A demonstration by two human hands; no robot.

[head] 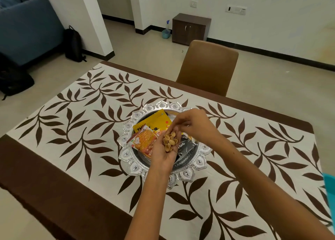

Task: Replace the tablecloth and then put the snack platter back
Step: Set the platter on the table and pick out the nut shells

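Note:
A cream tablecloth (76, 131) with brown leaf print and brown borders covers the table. In its middle sits a silver snack platter (126, 129) with a scalloped rim, holding a yellow packet (155, 120), an orange noodle packet (143, 141) and a black packet (186, 147). My left hand (163, 154) hovers palm up over the platter, cupping several pistachio shells (170, 141). My right hand (192, 123) is just above it, fingertips pinched together at the left hand's fingers; whether it holds a shell I cannot tell.
A brown chair (208, 67) stands at the table's far side. Behind it are a small dark cabinet (191, 28) and a blue spray bottle (166, 31). A blue sofa (27, 27) and black bags (73, 43) are at the left. Something teal (330, 190) shows at the right edge.

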